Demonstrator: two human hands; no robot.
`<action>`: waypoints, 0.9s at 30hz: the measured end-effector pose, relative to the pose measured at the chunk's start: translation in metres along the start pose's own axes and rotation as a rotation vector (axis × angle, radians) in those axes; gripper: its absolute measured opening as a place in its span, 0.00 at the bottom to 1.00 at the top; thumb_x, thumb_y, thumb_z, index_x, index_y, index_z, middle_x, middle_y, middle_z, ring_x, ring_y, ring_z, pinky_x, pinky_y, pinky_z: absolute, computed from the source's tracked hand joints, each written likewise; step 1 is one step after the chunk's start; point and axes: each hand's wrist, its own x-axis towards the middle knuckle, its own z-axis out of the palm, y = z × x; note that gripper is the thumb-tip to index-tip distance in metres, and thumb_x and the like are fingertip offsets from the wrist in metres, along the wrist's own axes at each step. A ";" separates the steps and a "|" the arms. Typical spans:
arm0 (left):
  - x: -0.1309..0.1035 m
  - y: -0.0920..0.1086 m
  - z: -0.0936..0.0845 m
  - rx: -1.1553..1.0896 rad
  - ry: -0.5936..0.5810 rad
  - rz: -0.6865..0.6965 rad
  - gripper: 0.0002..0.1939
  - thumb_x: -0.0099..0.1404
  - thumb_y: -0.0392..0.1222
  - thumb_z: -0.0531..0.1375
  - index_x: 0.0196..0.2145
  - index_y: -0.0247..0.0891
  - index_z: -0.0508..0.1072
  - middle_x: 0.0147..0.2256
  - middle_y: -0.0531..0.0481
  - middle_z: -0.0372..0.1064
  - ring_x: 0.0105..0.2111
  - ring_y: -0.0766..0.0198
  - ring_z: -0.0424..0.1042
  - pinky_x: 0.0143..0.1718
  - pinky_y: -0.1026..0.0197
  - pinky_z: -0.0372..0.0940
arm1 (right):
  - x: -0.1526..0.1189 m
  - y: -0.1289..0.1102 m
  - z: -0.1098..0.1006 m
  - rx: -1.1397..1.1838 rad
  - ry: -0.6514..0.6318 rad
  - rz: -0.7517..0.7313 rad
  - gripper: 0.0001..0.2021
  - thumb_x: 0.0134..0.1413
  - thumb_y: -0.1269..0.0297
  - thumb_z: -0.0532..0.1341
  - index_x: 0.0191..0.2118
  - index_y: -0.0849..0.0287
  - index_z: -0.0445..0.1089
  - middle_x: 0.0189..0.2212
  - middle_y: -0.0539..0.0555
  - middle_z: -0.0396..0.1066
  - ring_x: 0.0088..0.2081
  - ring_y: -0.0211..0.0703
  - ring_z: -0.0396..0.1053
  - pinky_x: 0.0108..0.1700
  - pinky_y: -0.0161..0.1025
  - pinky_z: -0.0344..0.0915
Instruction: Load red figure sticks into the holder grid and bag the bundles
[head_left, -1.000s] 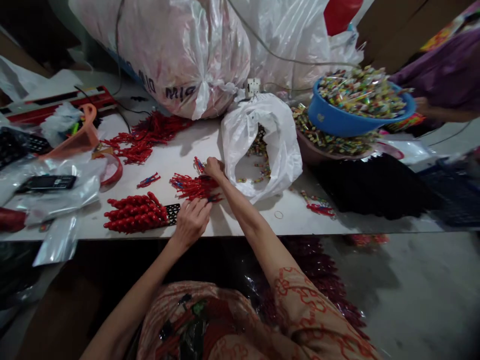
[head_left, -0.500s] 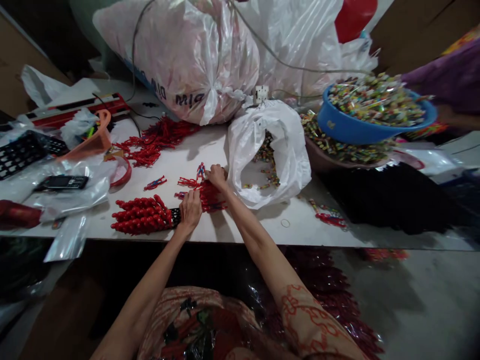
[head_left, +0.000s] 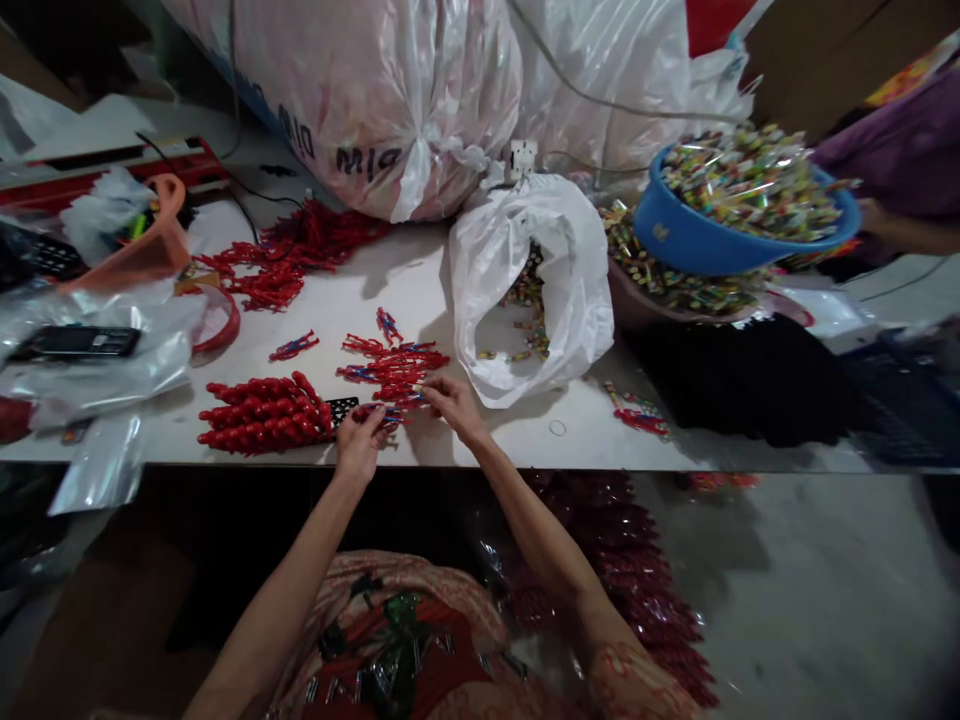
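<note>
Fingers of our left hand [head_left: 360,440] and right hand [head_left: 450,400] pinch one red stick [head_left: 390,405] near the table [head_left: 480,440] front edge; a tug could, we judge, scatter the loose pile [head_left: 394,362].

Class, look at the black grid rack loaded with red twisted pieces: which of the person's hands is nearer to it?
Left. The left hand is just beside the black grid rack, at its bare end; the right hand lies farther right, by the loose red pile.
</note>
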 end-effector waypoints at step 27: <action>-0.006 -0.007 -0.018 0.919 -0.054 0.686 0.20 0.55 0.51 0.65 0.43 0.38 0.73 0.42 0.44 0.72 0.40 0.57 0.73 0.40 0.55 0.69 | -0.046 -0.001 -0.030 -0.568 0.125 -0.200 0.10 0.58 0.59 0.61 0.41 0.57 0.73 0.42 0.55 0.74 0.45 0.46 0.70 0.49 0.41 0.65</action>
